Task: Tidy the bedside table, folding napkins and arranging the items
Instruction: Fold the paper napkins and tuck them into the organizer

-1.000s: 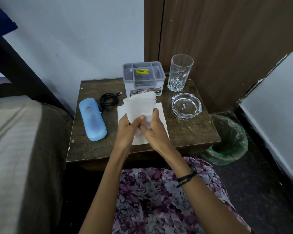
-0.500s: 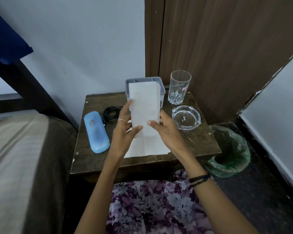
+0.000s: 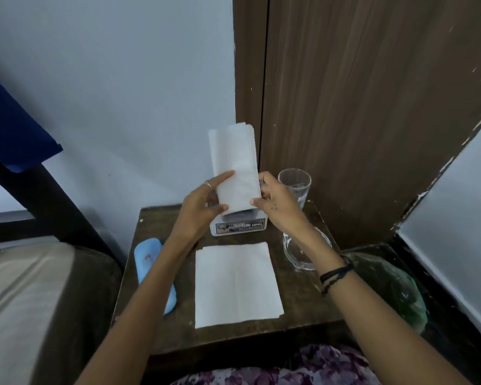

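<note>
Folded napkin (image 3: 235, 168): held upright above organizer (image 3: 238, 225), pinched by left hand (image 3: 203, 202) and right hand (image 3: 275, 202). Edges to be kept aligned; lowered straight into compartment.

Both hands up at the back of the surface (image 3: 178, 323): the left hand (image 3: 199, 208) and right hand (image 3: 275, 202) pinch a folded napkin (image 3: 235, 168) upright, its lower end right over the grey organizer box (image 3: 238, 226). A second napkin (image 3: 236, 284) lies flat in front. The blue case (image 3: 150, 262) sits left, partly under the forearm; a drinking glass (image 3: 296, 183) and a glass ashtray (image 3: 300, 251) sit right.
</note>
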Motion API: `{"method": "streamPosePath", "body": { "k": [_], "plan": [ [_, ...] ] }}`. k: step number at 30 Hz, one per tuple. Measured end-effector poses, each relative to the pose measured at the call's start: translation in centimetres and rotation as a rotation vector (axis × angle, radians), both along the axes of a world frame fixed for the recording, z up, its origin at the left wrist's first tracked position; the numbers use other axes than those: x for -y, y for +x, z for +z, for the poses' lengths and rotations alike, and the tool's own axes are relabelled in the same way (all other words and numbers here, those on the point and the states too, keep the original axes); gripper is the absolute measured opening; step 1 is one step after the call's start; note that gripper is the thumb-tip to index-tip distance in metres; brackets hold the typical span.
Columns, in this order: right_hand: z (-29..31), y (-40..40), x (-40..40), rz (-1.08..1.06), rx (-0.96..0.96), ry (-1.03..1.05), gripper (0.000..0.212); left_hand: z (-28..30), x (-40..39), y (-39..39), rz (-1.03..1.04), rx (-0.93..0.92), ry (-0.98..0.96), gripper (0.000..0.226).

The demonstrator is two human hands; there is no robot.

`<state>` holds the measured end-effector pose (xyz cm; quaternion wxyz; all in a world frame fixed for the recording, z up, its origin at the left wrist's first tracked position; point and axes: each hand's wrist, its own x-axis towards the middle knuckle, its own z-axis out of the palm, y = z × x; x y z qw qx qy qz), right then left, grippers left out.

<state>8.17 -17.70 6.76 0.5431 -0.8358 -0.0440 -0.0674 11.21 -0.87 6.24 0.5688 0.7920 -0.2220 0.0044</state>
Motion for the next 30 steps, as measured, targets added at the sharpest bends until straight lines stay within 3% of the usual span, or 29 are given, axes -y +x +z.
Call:
{"method": "streamPosePath", "body": {
  "k": [7,11,20,30],
  "plan": [
    [0.9,5.5,0.3,-0.175,0.115,-0.085,0.033,0.8,0.4,5.0,-0.028,0.187,0.085,0.082],
    [0.3,8.2,0.5,-0.186,0.090,-0.177,0.027,-1.0,0.6,6.8,0.033,0.227,0.086,0.082],
    [-1.5,11.7,1.6,-0.200,0.001,-0.184,0.018,-3.9,2.4,10.0,0.087,0.190,0.113,0.077],
    [-2.3,12.8,1.6,-0.156,-0.054,-0.171,0.028,-4.7,1.8,11.1,0.089,0.191,0.119,0.080]
  ]
}}
